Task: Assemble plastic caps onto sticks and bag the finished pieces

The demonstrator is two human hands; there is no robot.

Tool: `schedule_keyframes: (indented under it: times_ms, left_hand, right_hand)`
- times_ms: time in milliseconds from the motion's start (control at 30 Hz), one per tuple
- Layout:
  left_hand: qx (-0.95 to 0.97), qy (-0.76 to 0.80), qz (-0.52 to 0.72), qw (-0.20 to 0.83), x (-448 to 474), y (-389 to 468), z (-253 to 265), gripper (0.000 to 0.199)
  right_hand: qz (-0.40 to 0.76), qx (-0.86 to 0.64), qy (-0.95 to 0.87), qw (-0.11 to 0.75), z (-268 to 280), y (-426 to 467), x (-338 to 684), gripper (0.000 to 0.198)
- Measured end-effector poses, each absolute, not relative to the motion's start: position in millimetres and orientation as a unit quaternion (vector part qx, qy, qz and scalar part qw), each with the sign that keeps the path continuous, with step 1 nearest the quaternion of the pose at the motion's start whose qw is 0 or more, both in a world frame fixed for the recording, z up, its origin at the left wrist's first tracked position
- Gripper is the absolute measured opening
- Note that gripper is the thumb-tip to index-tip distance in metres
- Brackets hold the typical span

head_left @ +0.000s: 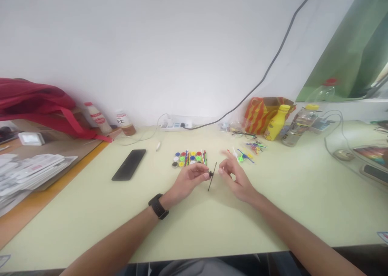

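Observation:
My left hand (189,181) pinches the small hub of a black plastic spinner arrow (212,179) between thumb and fingertips. The thin pointer of the spinner stands tilted, with one end toward me. Just right of it is my right hand (238,179), apart from the spinner; its fingers are partly curled but separated, and I see nothing in them. Beyond my left hand lie rows of coloured round pieces (182,164) with coloured arrows (187,158) among them. Behind my right hand, loose green, blue and white spinner parts (242,156) are scattered.
A black phone (129,165) lies to the left. Along the wall stand a power strip (177,124), a milk-type bottle (98,118), a tea bottle (125,124), a striped bag (257,114), a yellow bottle (276,124) and a clear bottle (298,126). Papers (33,169) are stacked at far left.

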State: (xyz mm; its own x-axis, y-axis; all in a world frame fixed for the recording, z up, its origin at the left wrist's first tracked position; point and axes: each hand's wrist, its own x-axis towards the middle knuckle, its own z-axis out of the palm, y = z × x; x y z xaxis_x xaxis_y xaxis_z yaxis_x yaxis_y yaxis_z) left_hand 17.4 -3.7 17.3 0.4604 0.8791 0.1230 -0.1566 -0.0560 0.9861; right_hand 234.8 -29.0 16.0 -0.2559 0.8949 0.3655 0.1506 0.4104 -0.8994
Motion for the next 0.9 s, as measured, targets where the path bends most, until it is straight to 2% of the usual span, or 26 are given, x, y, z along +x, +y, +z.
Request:
schedule_keyframes:
  times_ms: [67,133,267,433,733,900]
  left_hand:
    - [0.591,0.305,0.421,0.618,17.2,-3.5,16.9,0.026]
    - [0.590,0.305,0.420,0.618,17.0,-3.2,16.6,0.025]
    - [0.591,0.308,0.424,0.614,17.1,-3.0,17.1,0.025]
    - [0.603,0.308,0.421,0.604,16.8,-3.1,17.0,0.025]
    - [0.611,0.300,0.409,0.608,17.2,-4.2,14.5,0.021]
    - [0.632,0.324,0.393,0.585,17.6,-6.3,15.7,0.024]
  right_hand:
    - [0.423,-0.381,-0.703,0.428,14.9,-26.0,237.2,0.056]
    - [0.443,-0.380,-0.704,0.405,13.6,-22.7,238.9,0.062]
    - [0.418,-0.396,-0.686,0.445,13.9,-20.2,238.5,0.047]
    - [0.444,-0.371,-0.677,0.455,17.9,-25.0,233.9,0.027]
    - [0.448,-0.369,-0.683,0.444,14.3,-27.3,230.8,0.017]
    - [0.386,-0.388,-0.723,0.421,16.1,-29.7,230.4,0.007]
